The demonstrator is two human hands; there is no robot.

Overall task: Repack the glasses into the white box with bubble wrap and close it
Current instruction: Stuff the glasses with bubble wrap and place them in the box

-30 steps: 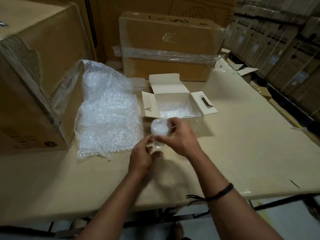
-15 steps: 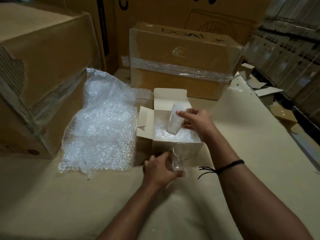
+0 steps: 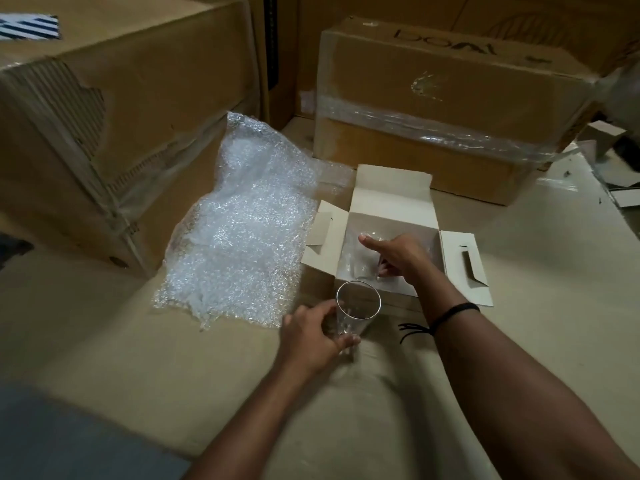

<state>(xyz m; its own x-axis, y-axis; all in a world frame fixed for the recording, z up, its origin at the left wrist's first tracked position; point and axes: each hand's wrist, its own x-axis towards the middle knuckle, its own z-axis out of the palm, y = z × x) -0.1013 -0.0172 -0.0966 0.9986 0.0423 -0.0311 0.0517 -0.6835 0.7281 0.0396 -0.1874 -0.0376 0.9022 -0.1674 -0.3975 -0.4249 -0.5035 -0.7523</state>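
The left arm reaches forward, and the left hand (image 3: 311, 336) has its grip curled round an upright glass (image 3: 358, 306) at 6 o'clock of the open white box (image 3: 391, 199). The right hand (image 3: 403, 256) dips into the box with its grip closed on a second glass (image 3: 356, 261). Bubble wrap (image 3: 242, 237) lies on the counter (image 3: 536, 289) at the box's 9 o'clock.

Left hand (image 3: 311, 336) curls in a grip; right hand (image 3: 398, 254) reaches forward, thumb out, fingers bent

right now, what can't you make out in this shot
Head view only.
- Contents of the white box: covered by the right hand; whether it grips anything is unclear.
- Base of the glass: hidden by the left hand.
- Scraps at the right edge: blurred, cut off by the frame.
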